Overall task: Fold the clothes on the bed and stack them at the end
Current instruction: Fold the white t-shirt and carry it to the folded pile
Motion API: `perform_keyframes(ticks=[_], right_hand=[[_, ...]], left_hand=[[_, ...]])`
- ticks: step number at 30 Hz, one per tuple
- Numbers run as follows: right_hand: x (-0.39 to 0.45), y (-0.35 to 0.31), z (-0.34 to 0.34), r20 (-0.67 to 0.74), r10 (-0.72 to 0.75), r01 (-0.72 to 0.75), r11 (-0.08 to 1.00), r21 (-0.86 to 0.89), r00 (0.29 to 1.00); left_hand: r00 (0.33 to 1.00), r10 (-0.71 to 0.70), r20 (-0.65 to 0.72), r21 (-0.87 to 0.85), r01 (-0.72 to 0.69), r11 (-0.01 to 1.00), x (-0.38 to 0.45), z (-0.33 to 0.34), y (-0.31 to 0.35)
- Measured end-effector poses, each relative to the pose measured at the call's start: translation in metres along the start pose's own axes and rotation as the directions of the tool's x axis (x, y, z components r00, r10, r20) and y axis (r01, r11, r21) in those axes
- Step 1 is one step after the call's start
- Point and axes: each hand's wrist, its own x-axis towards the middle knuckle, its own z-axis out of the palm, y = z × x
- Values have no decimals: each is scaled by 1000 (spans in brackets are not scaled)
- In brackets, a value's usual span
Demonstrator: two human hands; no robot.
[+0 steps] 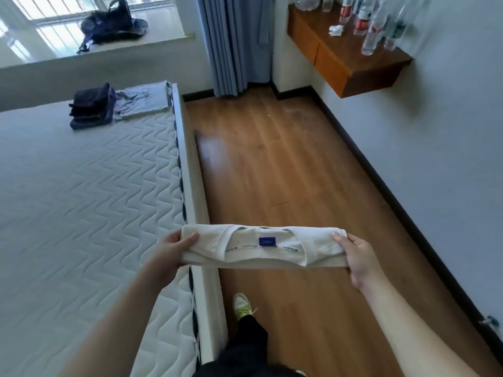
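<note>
The left hand [174,250] and right hand [356,257] each pinch an end of the folded white shirt [264,247], which looks light and floppy, likely to sag mid-span unless supported underneath.

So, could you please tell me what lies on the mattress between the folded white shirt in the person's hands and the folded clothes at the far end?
Nothing: the head view shows bare quilted mattress between the white shirt and the dark pile.

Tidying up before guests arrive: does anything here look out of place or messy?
Mostly tidy. A crumpled white wad lies on the wooden shelf beside the bottles, and a dark bag slumps on the window ledge. The folded piles sit neatly.
</note>
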Motion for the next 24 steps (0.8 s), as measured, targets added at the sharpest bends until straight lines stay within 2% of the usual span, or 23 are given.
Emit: perform_keyframes(ticks=[13, 18, 24], right_hand=[[158, -84, 169, 111, -4, 5, 1000, -2, 994], [222, -118, 206, 209, 14, -10, 1000, -19, 978], [319, -153, 246, 240, 71, -55, 996, -72, 968]], left_hand=[[986, 154, -62, -39, -157, 987, 115, -90, 110], [985, 136, -104, -54, -142, 988, 168, -111, 146], [973, 141, -182, -53, -153, 987, 246, -104, 188]])
